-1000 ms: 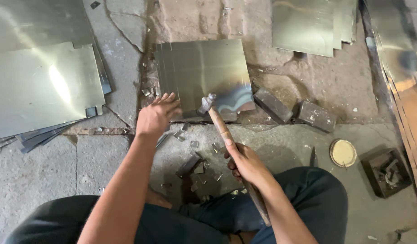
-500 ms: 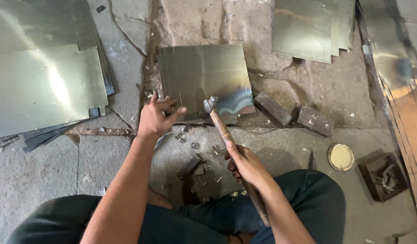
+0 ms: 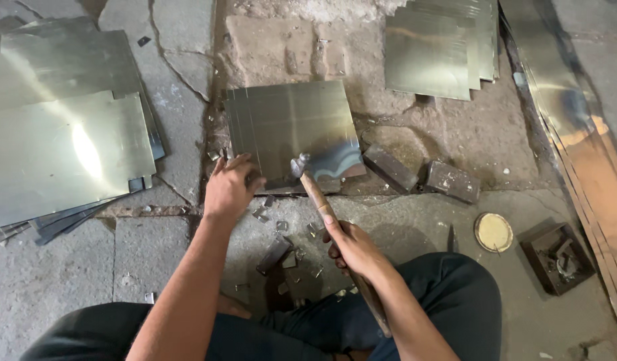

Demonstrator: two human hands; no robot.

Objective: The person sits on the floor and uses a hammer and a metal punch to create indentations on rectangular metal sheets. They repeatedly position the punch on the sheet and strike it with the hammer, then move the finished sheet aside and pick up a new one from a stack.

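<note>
A shiny square metal sheet (image 3: 288, 130) lies on the stone floor in front of me. My left hand (image 3: 228, 188) rests at its near left corner, fingers curled as if pinching something small that I cannot make out. My right hand (image 3: 352, 246) grips the wooden handle of a hammer (image 3: 315, 190). The hammer's metal head sits low over the sheet's near edge, just right of my left hand. Small metal offcuts (image 3: 275, 224) lie scattered on the floor between my hands.
A stack of metal sheets (image 3: 61, 147) lies at left, another stack (image 3: 435, 47) at top right, long strips (image 3: 576, 120) along the right edge. Two dark metal blocks (image 3: 422, 174), a round tin lid (image 3: 493, 231) and a small box of parts (image 3: 556, 257) sit to the right.
My left hand shifted slightly left along the sheet's near edge and closed its fingers. The hammer head stays near the same spot on the sheet.
</note>
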